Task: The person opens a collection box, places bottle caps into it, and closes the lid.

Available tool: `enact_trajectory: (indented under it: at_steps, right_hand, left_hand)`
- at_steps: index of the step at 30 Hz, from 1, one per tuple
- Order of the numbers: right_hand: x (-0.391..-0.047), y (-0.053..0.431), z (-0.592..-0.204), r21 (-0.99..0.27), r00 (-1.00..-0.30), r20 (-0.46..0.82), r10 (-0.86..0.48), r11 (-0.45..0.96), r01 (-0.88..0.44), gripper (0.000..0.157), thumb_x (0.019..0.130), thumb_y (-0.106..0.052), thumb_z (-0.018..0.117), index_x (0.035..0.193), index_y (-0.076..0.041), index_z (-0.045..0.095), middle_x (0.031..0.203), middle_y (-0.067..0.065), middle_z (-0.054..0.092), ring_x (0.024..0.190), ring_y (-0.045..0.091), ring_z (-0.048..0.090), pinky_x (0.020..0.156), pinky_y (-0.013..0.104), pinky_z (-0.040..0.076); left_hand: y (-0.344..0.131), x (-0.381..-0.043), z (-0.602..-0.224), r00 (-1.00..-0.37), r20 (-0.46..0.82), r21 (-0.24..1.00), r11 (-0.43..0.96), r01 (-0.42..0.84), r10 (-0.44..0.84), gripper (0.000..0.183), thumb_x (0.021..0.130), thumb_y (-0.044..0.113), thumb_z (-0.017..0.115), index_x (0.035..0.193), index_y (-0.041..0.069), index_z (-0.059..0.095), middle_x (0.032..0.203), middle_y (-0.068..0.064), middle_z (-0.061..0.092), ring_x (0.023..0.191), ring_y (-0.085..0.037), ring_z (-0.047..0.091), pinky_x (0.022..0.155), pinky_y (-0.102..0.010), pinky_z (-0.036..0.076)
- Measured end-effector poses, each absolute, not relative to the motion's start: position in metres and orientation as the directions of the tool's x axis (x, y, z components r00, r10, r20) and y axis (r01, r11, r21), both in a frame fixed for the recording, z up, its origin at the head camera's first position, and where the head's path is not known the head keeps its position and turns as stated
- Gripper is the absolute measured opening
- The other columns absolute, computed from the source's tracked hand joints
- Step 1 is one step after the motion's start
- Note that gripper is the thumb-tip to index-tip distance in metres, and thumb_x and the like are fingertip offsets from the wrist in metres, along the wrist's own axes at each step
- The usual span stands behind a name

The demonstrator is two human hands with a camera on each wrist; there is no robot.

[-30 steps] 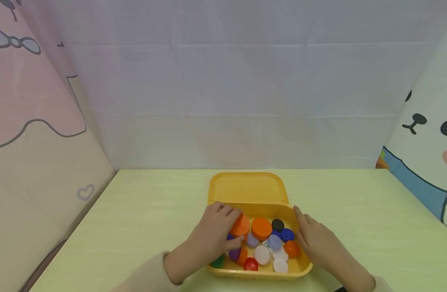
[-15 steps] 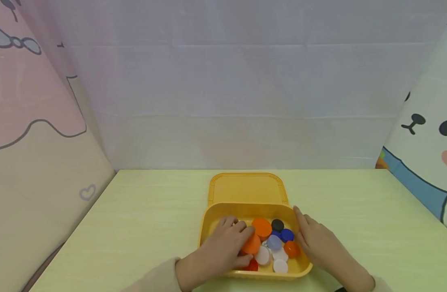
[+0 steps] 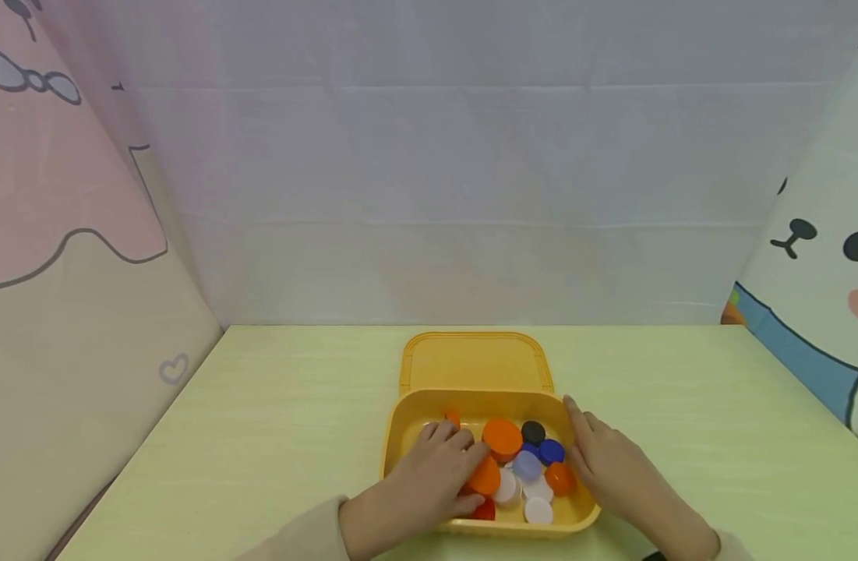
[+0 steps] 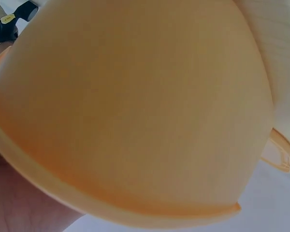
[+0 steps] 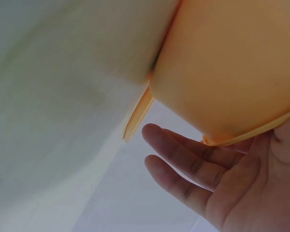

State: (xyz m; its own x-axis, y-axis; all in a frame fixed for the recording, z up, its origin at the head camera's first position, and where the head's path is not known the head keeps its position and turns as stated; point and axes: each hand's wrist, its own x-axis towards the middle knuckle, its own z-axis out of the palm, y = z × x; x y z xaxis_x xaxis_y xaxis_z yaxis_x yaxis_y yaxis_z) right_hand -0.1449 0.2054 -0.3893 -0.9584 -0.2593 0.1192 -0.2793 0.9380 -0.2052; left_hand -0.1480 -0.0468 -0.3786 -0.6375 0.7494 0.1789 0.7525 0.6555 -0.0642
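A yellow plastic box holds several round bottle caps. Inside its left half, my left hand curls over an orange cap, held between fingers and thumb. A red cap shows beside the thumb; other caps under the palm are hidden. My right hand lies along the right rim with fingers extended. In the right wrist view those fingers are straight at the rim. The left wrist view mostly shows the box's outer wall, with part of the left hand beyond the rim.
A flat yellow lid lies behind the box on the pale table. Caps at the right include an orange one, a black one, blue, lilac and white ones. A pale cloth hangs behind.
My left hand has moved from the box's left rim rightward and nearer, bringing the orange cap with it. A small orange piece now shows behind the fingers. The right hand stays put.
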Motion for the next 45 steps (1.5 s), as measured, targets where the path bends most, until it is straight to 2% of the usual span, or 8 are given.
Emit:
enact_trajectory:
  at_steps: [9,14,21,26,30,35,41,45]
  right_hand:
    - [-0.145,0.206,-0.39,-0.196,-0.956,0.128,-0.264,0.938,-0.285,0.055,0.088,-0.016,0.052,0.135,0.005,0.035,0.102,0.015,0.059,0.074,0.021,0.058,0.073,0.042,0.052]
    - [-0.145,0.206,-0.39,-0.198,-0.954,0.135,-0.268,0.936,-0.291,0.055,0.088,-0.016,0.052,0.134,0.006,0.035,0.106,0.018,0.059,0.08,0.025,0.061,0.075,0.044,0.052]
    - [-0.145,0.205,-0.389,-0.198,-0.952,0.15,-0.268,0.935,-0.294,0.054,0.087,-0.015,0.052,0.134,0.006,0.037,0.105,0.017,0.06,0.079,0.024,0.06,0.075,0.043,0.052]
    - [-0.145,0.206,-0.39,-0.198,-0.949,0.164,-0.268,0.934,-0.298,0.053,0.087,-0.015,0.053,0.134,0.006,0.037,0.106,0.018,0.06,0.081,0.025,0.061,0.076,0.044,0.051]
    - [-0.145,0.206,-0.391,-0.199,-0.948,0.172,-0.268,0.933,-0.3,0.053,0.087,-0.014,0.053,0.134,0.006,0.037,0.109,0.02,0.06,0.085,0.029,0.062,0.077,0.045,0.051]
    - [-0.145,0.206,-0.391,-0.202,-0.95,0.163,-0.266,0.933,-0.297,0.053,0.087,-0.015,0.052,0.134,0.006,0.037,0.112,0.022,0.059,0.087,0.032,0.062,0.078,0.046,0.05]
    - [-0.145,0.206,-0.39,-0.208,-0.955,0.139,-0.264,0.935,-0.288,0.054,0.088,-0.016,0.051,0.135,0.006,0.036,0.109,0.018,0.059,0.082,0.026,0.061,0.076,0.044,0.051]
    - [-0.145,0.206,-0.39,-0.213,-0.956,0.135,-0.262,0.934,-0.286,0.054,0.087,-0.015,0.051,0.135,0.005,0.036,0.106,0.016,0.06,0.079,0.022,0.059,0.075,0.042,0.051]
  left_hand:
    - [-0.052,-0.148,-0.365,-0.667,0.19,0.02,0.677,0.736,0.72,0.038,0.082,0.042,0.063,0.11,0.018,0.057,0.096,0.003,0.056,0.093,-0.016,0.047,0.085,-0.035,0.04]
    - [-0.055,-0.153,-0.354,-0.693,0.213,0.055,0.7,0.713,0.689,0.037,0.086,0.037,0.059,0.114,0.014,0.057,0.102,0.001,0.059,0.096,-0.018,0.05,0.088,-0.036,0.041]
    - [-0.067,-0.176,-0.341,-0.732,0.358,0.134,0.744,0.655,0.58,0.028,0.085,0.03,0.061,0.108,0.013,0.061,0.097,0.0,0.063,0.089,-0.02,0.054,0.08,-0.035,0.045]
    - [-0.078,-0.194,-0.334,-0.78,0.4,0.196,0.787,0.585,0.481,0.026,0.084,0.026,0.063,0.106,0.011,0.061,0.094,-0.004,0.065,0.082,-0.022,0.055,0.076,-0.035,0.045]
    - [-0.086,-0.21,-0.336,-0.789,0.44,0.195,0.812,0.55,0.428,0.024,0.083,0.024,0.065,0.101,0.009,0.063,0.089,-0.005,0.065,0.074,-0.022,0.055,0.068,-0.033,0.045]
    - [-0.094,-0.229,-0.343,-0.825,0.424,0.212,0.844,0.493,0.375,0.023,0.082,0.022,0.065,0.1,0.007,0.064,0.086,-0.006,0.066,0.071,-0.022,0.054,0.063,-0.031,0.045]
    - [-0.102,-0.248,-0.355,-0.869,0.371,0.234,0.873,0.428,0.327,0.024,0.083,0.02,0.064,0.1,0.004,0.063,0.089,-0.01,0.067,0.076,-0.027,0.059,0.066,-0.037,0.049]
    - [-0.106,-0.257,-0.362,-0.89,0.34,0.238,0.887,0.395,0.304,0.024,0.083,0.019,0.064,0.099,0.002,0.063,0.086,-0.011,0.065,0.074,-0.026,0.059,0.064,-0.037,0.049]
